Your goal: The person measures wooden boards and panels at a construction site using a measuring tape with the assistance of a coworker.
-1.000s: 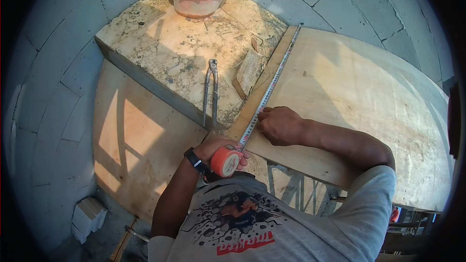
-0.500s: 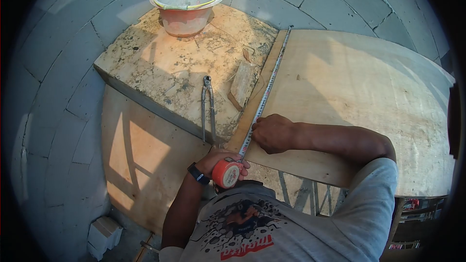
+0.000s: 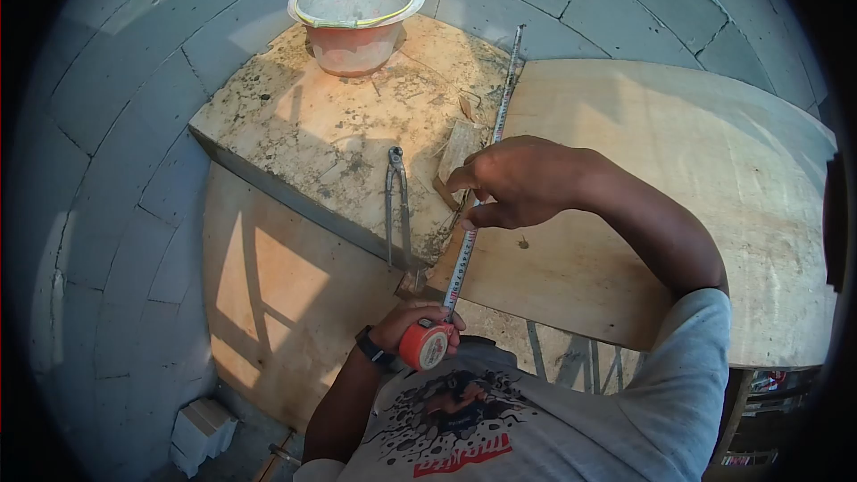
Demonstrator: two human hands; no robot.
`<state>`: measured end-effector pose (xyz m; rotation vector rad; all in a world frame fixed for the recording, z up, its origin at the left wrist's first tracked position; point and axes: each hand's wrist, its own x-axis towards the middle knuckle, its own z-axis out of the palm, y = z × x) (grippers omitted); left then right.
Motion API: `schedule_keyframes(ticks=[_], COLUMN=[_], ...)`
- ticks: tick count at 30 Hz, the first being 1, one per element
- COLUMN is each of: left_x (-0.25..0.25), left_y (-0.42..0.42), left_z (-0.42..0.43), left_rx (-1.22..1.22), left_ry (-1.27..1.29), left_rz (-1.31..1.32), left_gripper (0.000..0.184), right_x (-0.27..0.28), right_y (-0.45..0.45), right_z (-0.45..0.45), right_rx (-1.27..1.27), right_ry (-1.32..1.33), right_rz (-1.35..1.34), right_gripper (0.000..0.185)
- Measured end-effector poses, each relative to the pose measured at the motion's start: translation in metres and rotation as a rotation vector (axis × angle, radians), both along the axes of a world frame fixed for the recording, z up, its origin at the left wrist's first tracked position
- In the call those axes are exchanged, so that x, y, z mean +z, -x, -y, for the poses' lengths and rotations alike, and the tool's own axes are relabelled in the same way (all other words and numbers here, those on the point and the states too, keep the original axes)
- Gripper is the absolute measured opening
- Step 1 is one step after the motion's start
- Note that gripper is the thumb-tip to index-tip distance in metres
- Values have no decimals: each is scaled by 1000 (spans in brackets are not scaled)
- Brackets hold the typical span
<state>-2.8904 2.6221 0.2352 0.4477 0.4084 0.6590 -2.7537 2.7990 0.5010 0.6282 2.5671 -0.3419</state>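
My left hand (image 3: 415, 326) is wrapped round a red tape measure (image 3: 424, 344) close to my body. Its white blade (image 3: 503, 112) runs out and away from me, along the left part of a plywood sheet (image 3: 661, 170). Over the middle of the blade is my right hand (image 3: 509, 183), thumb and fingers apart with a gap between them. Pincers (image 3: 396, 201) lie on the stained board (image 3: 312, 116) to the left. A short wood offcut (image 3: 458, 152) rests beside the blade, partly behind my right hand.
A reddish bucket (image 3: 355, 45) with a yellow-green handle stands on the stained board. Grey block walls (image 3: 500, 9) curve round behind. A lower plywood sheet (image 3: 295, 295) is at the left, with pale blocks (image 3: 203, 433) below it.
My right hand has lifted from the plywood edge, moved up and forward, and opened. The blade's far end has shifted left. My left hand still holds the tape measure.
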Motion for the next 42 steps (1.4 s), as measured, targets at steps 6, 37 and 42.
schedule_keyframes(ticks=[6, 37, 42], left_x=[-4, -104, -112], left_y=[-1, 81, 80], left_z=[59, 325, 323], left_rx=[131, 1210, 1064], left_ry=[-105, 234, 176], left_rz=[-164, -680, -657], left_gripper=[33, 36, 39], right_x=[74, -373, -404], right_y=[48, -22, -23], right_z=[2, 268, 280], right_rx=[-7, 48, -230], right_ry=[-174, 957, 763], right_rz=[-578, -34, 33], right_gripper=[44, 35, 41])
